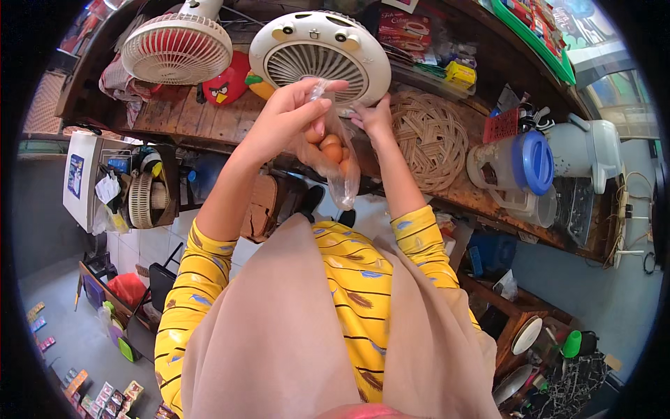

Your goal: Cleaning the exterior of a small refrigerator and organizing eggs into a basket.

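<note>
My left hand [285,118] grips the gathered neck of a clear plastic bag [343,194], which hangs in front of the wooden counter. Several brown eggs [332,152] show through the bag. At the lower right edge of a white animal-faced fan [377,57] is my right hand [376,119], its fingers touching the rim or the base. Whether those fingers close around that part cannot be seen clearly. A round woven rattan mat or tray [429,141] lies just right of my right forearm.
A second white fan [178,50] and a red bird-faced item [227,78] stand left on the wooden counter [180,112]. To the right are a blue-lidded plastic jug [536,162] and a thermos-like dispenser [581,146]. A brown box [259,207] sits below the counter.
</note>
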A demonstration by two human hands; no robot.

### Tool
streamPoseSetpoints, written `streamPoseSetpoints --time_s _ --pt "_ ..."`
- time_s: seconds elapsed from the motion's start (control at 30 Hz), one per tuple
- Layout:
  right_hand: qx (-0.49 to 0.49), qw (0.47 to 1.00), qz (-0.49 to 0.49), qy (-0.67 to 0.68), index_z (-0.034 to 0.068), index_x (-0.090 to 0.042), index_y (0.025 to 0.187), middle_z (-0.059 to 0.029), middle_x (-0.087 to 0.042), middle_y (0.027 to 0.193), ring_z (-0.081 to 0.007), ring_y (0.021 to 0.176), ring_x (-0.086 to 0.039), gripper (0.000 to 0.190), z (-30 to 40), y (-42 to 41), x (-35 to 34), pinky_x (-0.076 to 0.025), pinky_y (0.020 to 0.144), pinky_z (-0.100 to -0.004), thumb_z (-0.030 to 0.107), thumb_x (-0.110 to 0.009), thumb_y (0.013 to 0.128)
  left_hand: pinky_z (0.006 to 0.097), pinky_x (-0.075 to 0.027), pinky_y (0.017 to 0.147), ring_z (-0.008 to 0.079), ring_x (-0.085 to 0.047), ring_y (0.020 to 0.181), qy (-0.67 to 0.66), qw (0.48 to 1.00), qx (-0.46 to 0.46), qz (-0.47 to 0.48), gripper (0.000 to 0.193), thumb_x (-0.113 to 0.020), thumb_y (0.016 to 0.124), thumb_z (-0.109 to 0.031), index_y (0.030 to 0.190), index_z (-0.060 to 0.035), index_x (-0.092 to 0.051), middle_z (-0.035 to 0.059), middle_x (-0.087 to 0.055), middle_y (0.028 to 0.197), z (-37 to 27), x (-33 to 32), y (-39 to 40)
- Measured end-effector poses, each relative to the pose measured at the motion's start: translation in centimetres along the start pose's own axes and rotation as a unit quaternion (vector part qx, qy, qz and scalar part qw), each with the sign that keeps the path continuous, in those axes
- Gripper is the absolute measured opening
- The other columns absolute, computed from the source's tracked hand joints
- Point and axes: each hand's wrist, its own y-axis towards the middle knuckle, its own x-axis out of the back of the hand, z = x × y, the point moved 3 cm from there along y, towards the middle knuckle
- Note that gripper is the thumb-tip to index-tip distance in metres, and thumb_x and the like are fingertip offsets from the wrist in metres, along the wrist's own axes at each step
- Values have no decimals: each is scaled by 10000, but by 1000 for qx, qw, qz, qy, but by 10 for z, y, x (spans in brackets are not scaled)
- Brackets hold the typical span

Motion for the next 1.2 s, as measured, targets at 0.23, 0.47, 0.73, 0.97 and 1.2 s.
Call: streamPoseSetpoints --time_s 0.23,0.47,0.73,0.97,1.2 --pt "45 998 -36 -1 45 -257 1082 -125 -558 840 -163 640 -594 451 -8 18 -10 -496 542 -258 28 -582 770 142 -310 556 9 -398 566 -4 1000 -8 -16 374 -466 838 -151 1181 -2 -465 -65 -437 609 1 18 10" --pt "23 986 -56 -158 8 -281 1094 -163 -550 865 -215 666 -587 519 -12 30 8 -471 587 -304 144 -637 742 140 -310 559 10 -404 577 -42 999 -19 -5 380 -460 843 -155 1191 -4 -454 -58 -443 618 0 18 23" --pt "271 852 14 -447 57 -548 953 -235 -489 1053 -414 1006 -460 286 85 -115 -39 -393 837 -436 121 -619 684 137 -314 537 3 -412 572 -21 998 -60 -26 386 -462 844 -167 1199 -16 -450 -66 -433 614 -2 28 37" --pt "163 867 -41 -470 11 -528 1081 -199 -559 968 -350 903 -531 439 70 -90 -23 -410 808 -391 -41 -463 649 129 -314 525 -3 -416 569 -24 997 -31 -66 393 -462 837 -162 1205 -23 -447 -79 -438 641 7 49 23" --pt "240 869 -87 -423 -44 -504 1081 -197 -543 970 -357 855 -538 379 69 -78 -17 -424 757 -397 -23 -429 710 139 -339 553 2 -433 607 17 995 -54 -87 380 -457 852 -147 1212 -24 -437 -62 -472 680 25 62 10"
